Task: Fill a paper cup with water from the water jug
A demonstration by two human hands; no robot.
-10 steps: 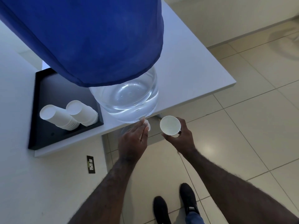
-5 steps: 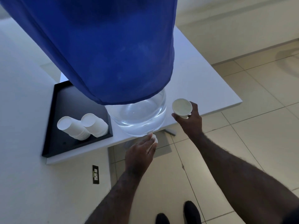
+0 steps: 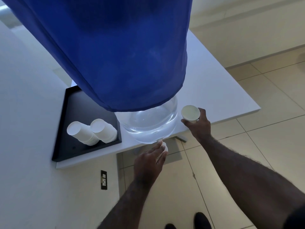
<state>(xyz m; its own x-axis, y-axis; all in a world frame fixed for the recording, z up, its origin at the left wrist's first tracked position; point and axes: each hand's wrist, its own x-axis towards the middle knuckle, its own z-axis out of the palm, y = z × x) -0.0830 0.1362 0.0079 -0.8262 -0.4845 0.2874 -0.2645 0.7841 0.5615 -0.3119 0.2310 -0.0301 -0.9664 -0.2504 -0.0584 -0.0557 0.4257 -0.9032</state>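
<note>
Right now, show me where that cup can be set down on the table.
Free: the bare table right of the water jug, beyond the right hand holding the paper cup. Crowded: the black tray with stacked cups; the left hand occupies the jug's tap.

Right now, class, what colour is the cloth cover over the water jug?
Solid royal blue cloth cover, head view.
</note>
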